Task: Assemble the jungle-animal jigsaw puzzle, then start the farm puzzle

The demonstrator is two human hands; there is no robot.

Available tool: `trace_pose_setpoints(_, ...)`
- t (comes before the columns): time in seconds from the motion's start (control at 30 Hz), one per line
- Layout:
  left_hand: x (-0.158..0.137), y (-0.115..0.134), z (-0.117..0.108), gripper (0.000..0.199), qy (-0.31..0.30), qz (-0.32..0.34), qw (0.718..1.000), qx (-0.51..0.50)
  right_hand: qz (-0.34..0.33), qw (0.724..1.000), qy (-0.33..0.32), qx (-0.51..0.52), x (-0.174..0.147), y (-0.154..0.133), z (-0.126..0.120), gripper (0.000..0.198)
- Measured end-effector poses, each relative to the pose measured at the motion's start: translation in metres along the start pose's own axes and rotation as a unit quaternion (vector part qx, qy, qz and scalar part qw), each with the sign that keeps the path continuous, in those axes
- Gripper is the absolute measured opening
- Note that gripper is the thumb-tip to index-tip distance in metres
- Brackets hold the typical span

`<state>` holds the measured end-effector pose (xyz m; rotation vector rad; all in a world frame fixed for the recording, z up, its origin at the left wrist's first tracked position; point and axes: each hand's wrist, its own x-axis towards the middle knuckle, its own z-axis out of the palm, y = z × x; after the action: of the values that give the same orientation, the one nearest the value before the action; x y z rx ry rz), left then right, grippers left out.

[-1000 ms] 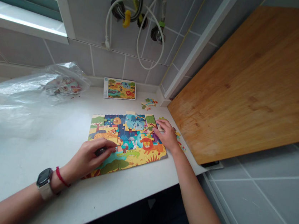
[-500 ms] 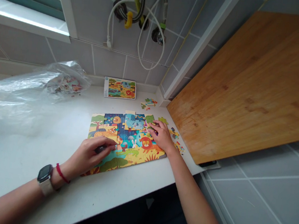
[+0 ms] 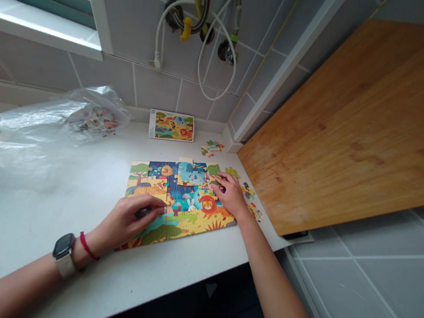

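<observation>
A colourful animal jigsaw puzzle (image 3: 207, 220) lies partly assembled on the white counter, with a dark blue area showing among the joined pieces. Over its lower left part my left hand (image 3: 134, 216) rests with thumb and index finger pinched together; whatever lies between the tips is too small to make out. At the upper right of the puzzle, my right hand (image 3: 231, 194) has bent fingers on a small puzzle piece (image 3: 213, 178), beside the blue elephant pieces (image 3: 191, 173). That piece is partly covered by the fingers.
Loose pieces (image 3: 255, 211) lie right of the puzzle, with more loose pieces (image 3: 212, 148) behind it. A picture card (image 3: 173, 126) leans at the wall. A clear plastic bag (image 3: 48, 115) lies left. A wooden board (image 3: 361, 130) bounds the right side; hoses (image 3: 236, 14) hang above.
The whole view has shifted very slightly, so background things sit a little further right. Both hands keep nearly the same place and pose on the puzzle.
</observation>
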<state>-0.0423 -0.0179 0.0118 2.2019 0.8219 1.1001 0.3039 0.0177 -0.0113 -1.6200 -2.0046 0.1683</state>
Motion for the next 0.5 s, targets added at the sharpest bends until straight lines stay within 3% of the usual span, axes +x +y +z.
trace_pose_setpoints(0.4,-0.0002,0.0017,-0.001,0.015,0.001,0.002,1.0,-0.001,0.007,0.999,0.019,0.041,0.0011,-0.0006,0.0005,0.029)
trace_pose_setpoints(0.5,0.0002,0.0016,-0.0009,0.014,0.001,0.003,1.0,0.001,0.044,0.991,0.08,0.095,0.0018,0.0058,-0.0035,0.035)
